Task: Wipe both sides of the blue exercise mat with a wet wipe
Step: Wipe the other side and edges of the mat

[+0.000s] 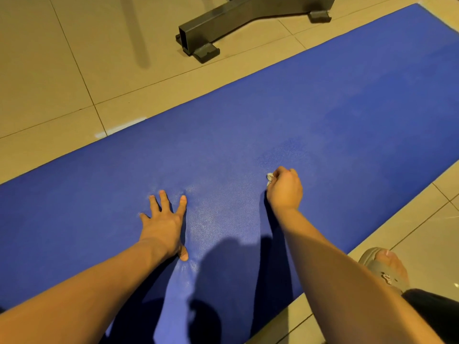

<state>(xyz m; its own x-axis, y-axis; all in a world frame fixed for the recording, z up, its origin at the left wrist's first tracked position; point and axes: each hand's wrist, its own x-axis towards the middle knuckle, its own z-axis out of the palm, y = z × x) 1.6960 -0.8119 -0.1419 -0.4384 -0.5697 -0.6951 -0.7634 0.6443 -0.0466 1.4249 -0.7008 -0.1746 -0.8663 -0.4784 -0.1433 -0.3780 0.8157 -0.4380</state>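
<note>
Bare tiled floor (49, 95) fills 9 to 11 o'clock, open up to the long far edge of the blue exercise mat (323, 115), which lies flat and runs slantwise from 8 o'clock to 2 o'clock. A short white mark (119, 129) on a tile meets that edge at 10 o'clock. Just left of centre the left hand (164, 224) lies palm down on the mat, fingers straight and spread, thumb toward 5 o'clock.

At 12 o'clock the foot of a black metal frame (223, 23) stands on the tiles, near the far edge but apart from it. Right of centre the right hand (285, 189), knuckles up, is curled round a crumpled white wet wipe (270, 177) held down on the mat. At 4 o'clock a grey sandal (382, 269) stands just beside the near edge. Its strap bears a pale mark, possibly lettering, too blurred to read.
</note>
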